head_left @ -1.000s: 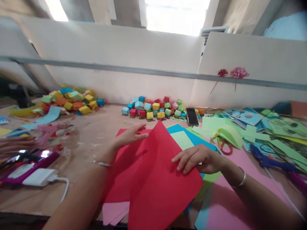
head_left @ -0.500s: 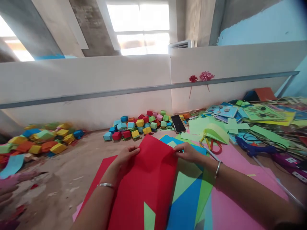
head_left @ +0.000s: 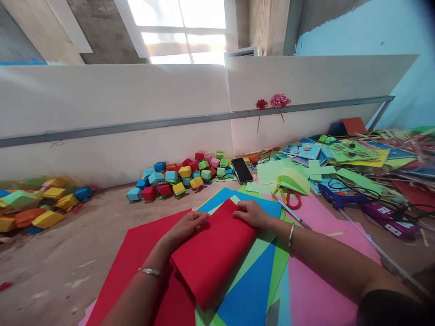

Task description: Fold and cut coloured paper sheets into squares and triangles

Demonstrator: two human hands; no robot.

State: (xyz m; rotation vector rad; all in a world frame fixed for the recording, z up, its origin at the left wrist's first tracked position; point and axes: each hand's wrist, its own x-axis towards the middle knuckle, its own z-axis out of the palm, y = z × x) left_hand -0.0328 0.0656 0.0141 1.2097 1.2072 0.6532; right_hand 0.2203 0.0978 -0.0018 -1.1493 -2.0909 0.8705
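A sheet of red paper [head_left: 214,246] is bent over into a loose fold between my hands. My left hand [head_left: 188,226] grips its upper left edge with the fingers pressed together. On the upper right corner, my right hand [head_left: 252,213] pinches the paper between thumb and fingers. Beneath lies another red sheet [head_left: 136,258], flat on the left. Blue paper [head_left: 248,285], green paper [head_left: 277,271] and pink paper [head_left: 319,280] spread out under and to the right. Scissors [head_left: 288,203] with yellow and red handles rest beyond my right wrist.
Small coloured paper boxes [head_left: 170,176] are heaped by the white wall [head_left: 102,99], with another heap [head_left: 44,203] at left. A phone [head_left: 242,170] lies beside them. To the right are a blue glue gun [head_left: 340,195], a purple device [head_left: 389,219] and piled craft pieces [head_left: 353,154].
The red sheet's lower end has come up and the sheet is now doubled over. Both hands stay on its upper part. The view has shifted right; the other person's hand at left is gone.
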